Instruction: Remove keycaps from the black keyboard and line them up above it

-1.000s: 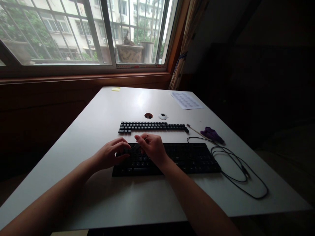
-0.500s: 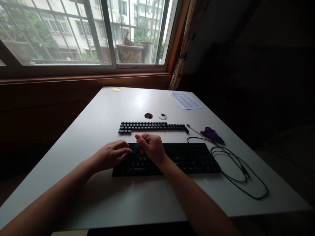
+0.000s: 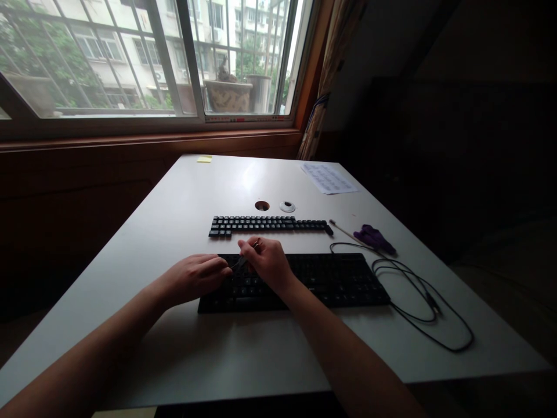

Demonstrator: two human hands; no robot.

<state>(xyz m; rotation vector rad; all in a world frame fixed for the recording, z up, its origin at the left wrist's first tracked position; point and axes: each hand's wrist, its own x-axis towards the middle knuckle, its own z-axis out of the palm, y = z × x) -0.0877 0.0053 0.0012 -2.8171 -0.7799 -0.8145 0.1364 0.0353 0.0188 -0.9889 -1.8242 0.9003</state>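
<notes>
A black keyboard lies in front of me, with dark gaps in its upper rows where keycaps are off. My right hand is closed above its left half, around a thin metal tool that looks like a wire keycap puller. The tool's tip points down-left toward my left fingers. At the keyboard's upper left corner, my left hand has its fingers bent and pressed together; what they hold is hidden. Just beyond the keyboard, loose black keycaps stand in neat rows.
Right of the keycaps lie a thin brush and a purple cloth. The keyboard's cable loops over the table's right side. Farther back are a cable hole, its white cover, printed sheets and a yellow note.
My left fingers have drawn closer together and shifted slightly left beside the tool's tip. My right hand stays almost in place with the tool.
</notes>
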